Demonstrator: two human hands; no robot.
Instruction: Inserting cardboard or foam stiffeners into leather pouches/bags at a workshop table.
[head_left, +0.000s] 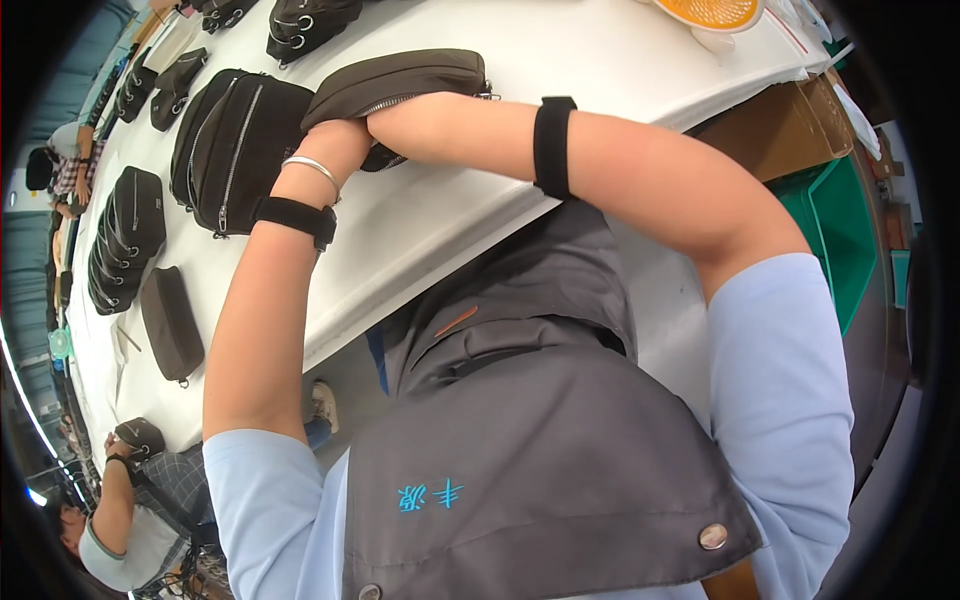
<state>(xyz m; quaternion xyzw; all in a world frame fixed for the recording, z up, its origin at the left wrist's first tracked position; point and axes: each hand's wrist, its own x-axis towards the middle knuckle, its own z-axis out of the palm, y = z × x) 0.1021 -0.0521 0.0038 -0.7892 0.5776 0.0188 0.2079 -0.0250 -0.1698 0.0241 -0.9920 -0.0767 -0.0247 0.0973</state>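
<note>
A dark brown zip bag (400, 80) lies on the white table with its open zip side toward me. Both my hands reach into its opening. My left hand (343, 142), below a silver bangle and a black wrist band, goes in at the left; its fingers are hidden inside. My right hand (398, 122) enters beside it, and the bag covers those fingers too. Whether either hand grips anything cannot be made out. Just left of my left hand stands a larger dark bag (235, 150) with silver zips.
Several stacked dark pouches (128, 240) and a single pouch (172, 325) lie on the left. More black bags (310, 25) sit at the far side. An orange round thing (710, 10) is at the far right; a cardboard box (785, 130) and green crate (840, 235) stand beyond the edge. A co-worker (130, 540) handles a pouch.
</note>
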